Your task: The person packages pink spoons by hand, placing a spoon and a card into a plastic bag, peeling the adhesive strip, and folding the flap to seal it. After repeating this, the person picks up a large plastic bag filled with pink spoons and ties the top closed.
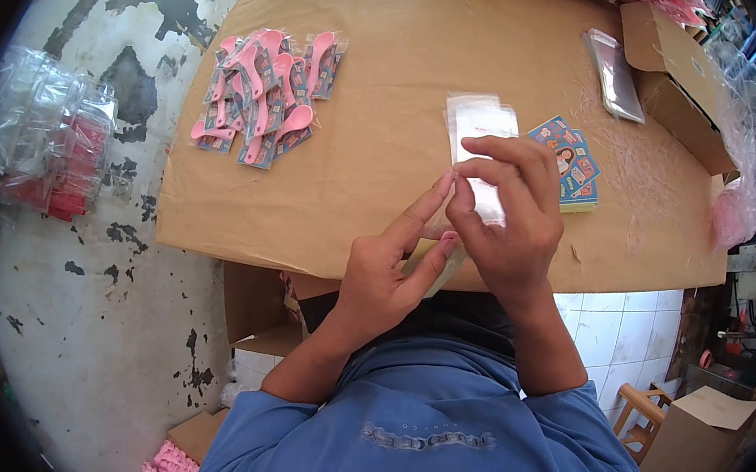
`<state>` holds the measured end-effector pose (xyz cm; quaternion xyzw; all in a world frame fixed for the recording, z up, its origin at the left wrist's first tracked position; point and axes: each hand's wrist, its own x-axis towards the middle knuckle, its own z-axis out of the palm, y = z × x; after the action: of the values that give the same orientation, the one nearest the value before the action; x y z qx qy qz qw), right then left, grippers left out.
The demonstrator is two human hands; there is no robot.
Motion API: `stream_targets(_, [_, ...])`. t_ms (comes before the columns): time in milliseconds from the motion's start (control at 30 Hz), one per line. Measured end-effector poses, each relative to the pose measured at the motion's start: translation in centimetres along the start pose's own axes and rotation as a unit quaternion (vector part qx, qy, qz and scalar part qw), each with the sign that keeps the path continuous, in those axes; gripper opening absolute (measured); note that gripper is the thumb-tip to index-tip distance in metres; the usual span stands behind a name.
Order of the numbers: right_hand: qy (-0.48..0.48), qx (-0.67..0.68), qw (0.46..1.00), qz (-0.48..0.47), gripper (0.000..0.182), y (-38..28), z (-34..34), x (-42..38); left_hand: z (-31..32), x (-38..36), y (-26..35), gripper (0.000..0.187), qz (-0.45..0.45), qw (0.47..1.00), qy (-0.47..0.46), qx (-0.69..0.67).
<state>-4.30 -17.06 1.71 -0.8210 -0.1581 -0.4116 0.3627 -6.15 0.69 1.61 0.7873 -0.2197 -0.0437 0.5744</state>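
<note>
My left hand (383,277) is closed on a small clear packet with a pale card (440,276) in it, gripped between thumb and fingers close to the table's front edge. A bit of pink shows by the thumb; I cannot make out what it is. My right hand (514,221) is pinched at the packet's upper end, its thumb and index finger meeting the left index fingertip. What lies in that pinch is too small to tell. Under and behind my right hand lie clear plastic sleeves (483,119) and a stack of blue printed cards (582,168).
A pile of pink spoons (265,91) packed with cards lies at the table's left. Farther right are more clear sleeves (615,75), an open cardboard box (680,74) and plastic wrap. Plastic-wrapped bundles (50,135) sit left of the brown-covered table (371,208).
</note>
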Motion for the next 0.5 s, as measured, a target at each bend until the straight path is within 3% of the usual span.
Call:
stream_targets(100, [0.038, 0.062, 0.994, 0.078, 0.02, 0.6, -0.5, -0.1, 0.3, -0.1, -0.3, 0.067, -0.04, 0.994, -0.028, -0.095])
stream_targets(200, [0.186, 0.256, 0.926, 0.205, 0.023, 2.3, -1.0, 0.3, 0.5, 0.1, -0.7, 0.068, -0.075, 0.977, -0.025, -0.198])
stream_targets(300, [0.128, 0.206, 0.954, 0.175, 0.023, 2.5, -2.7, 0.6, 0.3, 0.3, -0.2, 0.068, -0.094, 0.967, -0.014, -0.235])
stream_targets(400, [-0.021, 0.032, 0.999, 0.029, 0.023, 1.0, -3.1, 0.6, 0.6, 0.4, -0.2, 0.068, -0.084, 0.969, 0.002, -0.232])
stream_targets(500, [-0.024, -0.032, 0.999, -0.011, 0.023, 0.0, -1.6, 0.3, 0.7, 0.4, -0.2, 0.066, -0.067, 0.981, 0.008, -0.179])
